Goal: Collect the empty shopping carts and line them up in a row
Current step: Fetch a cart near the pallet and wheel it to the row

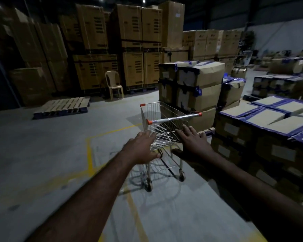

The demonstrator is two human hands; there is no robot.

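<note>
Wire-mesh steel shopping cart (164, 131), basket empty, stood on the concrete floor (42, 154) towards its right side. It was just beside a stack of taped cartons (199, 88) and near the corner of a yellow painted line (89, 151). No other cart was in view.

Hands: left hand (142, 149) and right hand (192, 144) were both stretched out towards the cart, fingers spread and fairly straight, holding nothing. Both lay below the handle bar (173, 118) in the view and overlapped the mesh at the back of the basket. I could not tell whether the fingertips touched the wire.

Handling, as judged:
- Rigid frame, no give expected in the mesh. Empty, so probably light for its bulk and easy to start rolling.
- It sat on small castors (148, 186). These would likely swivel, so the cart could drift sideways under an uneven push.
- The floor looked smooth, so little rolling resistance was expected.
- Thin wire would be a poor, uncomfortable hold.

Where to take hold: the smooth metal handle bar, one hand near each orange end cap (149, 122), for the best steering leverage. The bar looked slick, so a full wrap of the fingers would suit better than flat palms.

Risk noted: the cartons were close on the right, so the first move should probably draw the cart clear of them before turning.
</note>
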